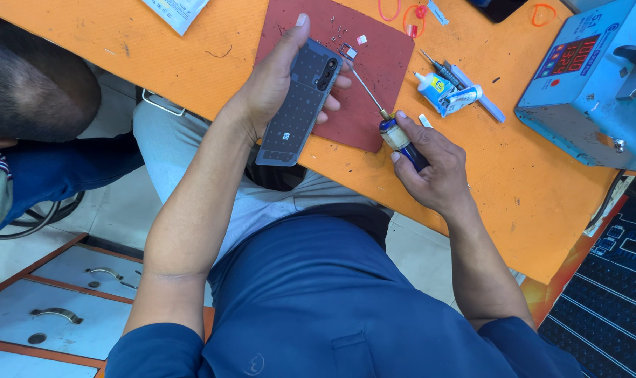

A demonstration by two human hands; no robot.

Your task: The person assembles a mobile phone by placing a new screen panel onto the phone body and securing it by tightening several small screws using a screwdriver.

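My left hand (272, 77) grips a dark grey phone (300, 101) with its dotted back cover facing up, held over the near edge of a dark red work mat (374, 49). My right hand (430, 164) holds a blue-handled screwdriver (395, 133). Its thin shaft reaches up and left, and the tip rests among small metal parts (347, 50) on the mat, just beside the phone's camera corner. Several tiny screws (337, 29) lie scattered on the mat above.
The orange table (514, 182) carries a blue machine with a red digit display (584, 77) at the right, a glue tube and small bottle (447, 94), another screwdriver (437, 66), red rubber bands (542, 14). Another person's head (31, 84) is at left; drawers (59, 308) stand below.
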